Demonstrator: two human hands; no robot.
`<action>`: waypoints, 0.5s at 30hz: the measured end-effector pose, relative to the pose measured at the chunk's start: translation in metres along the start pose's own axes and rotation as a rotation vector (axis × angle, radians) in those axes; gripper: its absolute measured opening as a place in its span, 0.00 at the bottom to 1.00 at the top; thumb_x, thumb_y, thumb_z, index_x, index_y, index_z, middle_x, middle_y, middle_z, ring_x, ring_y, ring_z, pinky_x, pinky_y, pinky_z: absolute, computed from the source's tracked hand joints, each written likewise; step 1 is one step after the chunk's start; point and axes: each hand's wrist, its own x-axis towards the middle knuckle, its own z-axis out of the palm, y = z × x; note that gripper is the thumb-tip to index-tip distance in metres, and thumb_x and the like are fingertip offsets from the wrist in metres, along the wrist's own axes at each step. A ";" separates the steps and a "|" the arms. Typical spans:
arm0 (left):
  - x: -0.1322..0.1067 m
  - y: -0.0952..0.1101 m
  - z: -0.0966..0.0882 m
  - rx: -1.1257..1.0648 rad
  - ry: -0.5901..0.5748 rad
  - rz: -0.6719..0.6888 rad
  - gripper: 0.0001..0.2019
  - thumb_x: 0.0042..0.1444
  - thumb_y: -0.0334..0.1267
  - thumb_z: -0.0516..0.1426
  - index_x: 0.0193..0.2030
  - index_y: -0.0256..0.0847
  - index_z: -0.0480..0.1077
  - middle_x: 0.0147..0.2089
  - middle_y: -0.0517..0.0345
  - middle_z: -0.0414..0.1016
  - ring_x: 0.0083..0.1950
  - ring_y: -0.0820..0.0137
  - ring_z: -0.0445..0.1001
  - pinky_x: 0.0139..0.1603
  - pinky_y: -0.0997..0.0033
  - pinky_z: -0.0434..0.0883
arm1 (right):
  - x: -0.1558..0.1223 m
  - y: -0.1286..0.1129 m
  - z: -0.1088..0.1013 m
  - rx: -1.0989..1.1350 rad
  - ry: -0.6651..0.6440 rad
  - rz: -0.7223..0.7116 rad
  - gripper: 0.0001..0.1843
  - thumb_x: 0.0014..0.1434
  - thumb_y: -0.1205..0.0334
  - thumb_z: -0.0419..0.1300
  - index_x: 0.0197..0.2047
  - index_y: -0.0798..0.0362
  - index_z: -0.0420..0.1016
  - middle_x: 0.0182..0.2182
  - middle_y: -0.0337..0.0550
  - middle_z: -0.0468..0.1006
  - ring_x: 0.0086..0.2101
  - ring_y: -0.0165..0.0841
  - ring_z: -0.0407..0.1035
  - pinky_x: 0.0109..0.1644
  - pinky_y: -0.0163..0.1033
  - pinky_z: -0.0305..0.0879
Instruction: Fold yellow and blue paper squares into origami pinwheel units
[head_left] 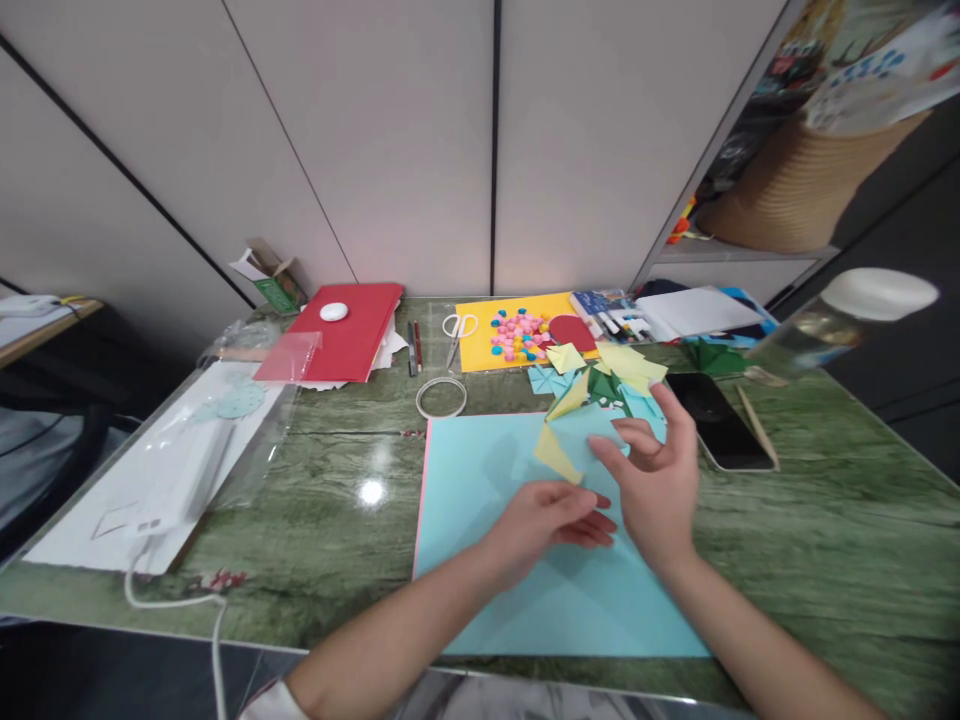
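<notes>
Both forearms reach in from the near edge of the tabletop [352, 540], and the two hands meet above a light blue sheet [480, 480] with a pink edge showing along its left side. The left hand [551, 520] comes in low from the left, its wrist fairly straight, fingers extended toward the right and a little parted, the thumb lying above them. The lower tip of a yellow folded paper [556, 455] meets the top of this hand; the paper seems tilted over the blue sheet, though I cannot tell whether the fingers grip it or merely touch it.

The right hand [660, 470] stands higher, wrist bent upward, fingers loosely curled with the index finger raised highest. Its thumb points left toward the yellow folded paper, apart from the fingers, and nothing shows between them.

Just beyond the hands lies a cluster of folded papers [628, 366] in pale yellow, green and blue. Right of it rests a dark phone [716, 418]; to the left, a white ring [441, 398] lies near white-handled scissors [460, 325].
</notes>
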 end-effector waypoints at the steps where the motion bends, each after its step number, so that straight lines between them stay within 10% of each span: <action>1: 0.001 -0.003 0.002 -0.142 -0.047 -0.053 0.17 0.49 0.47 0.59 0.41 0.36 0.72 0.35 0.50 0.75 0.37 0.69 0.73 0.41 0.69 0.66 | -0.002 0.000 0.001 0.007 0.010 -0.005 0.41 0.44 0.62 0.67 0.59 0.47 0.54 0.22 0.33 0.70 0.37 0.34 0.68 0.47 0.45 0.64; 8: 0.006 -0.004 -0.005 -0.564 0.251 0.214 0.13 0.43 0.38 0.64 0.38 0.46 0.72 0.44 0.61 0.73 0.42 0.74 0.70 0.41 0.75 0.65 | -0.015 0.003 0.009 -0.004 -0.110 0.011 0.40 0.47 0.60 0.65 0.61 0.46 0.52 0.25 0.38 0.73 0.40 0.38 0.69 0.42 0.46 0.69; 15: 0.011 0.012 -0.023 -0.442 0.299 0.401 0.11 0.42 0.33 0.63 0.36 0.38 0.73 0.36 0.57 0.77 0.37 0.72 0.73 0.40 0.72 0.67 | -0.010 0.007 0.007 -0.096 -0.120 -0.150 0.43 0.47 0.59 0.65 0.62 0.45 0.47 0.31 0.40 0.71 0.39 0.37 0.67 0.51 0.54 0.61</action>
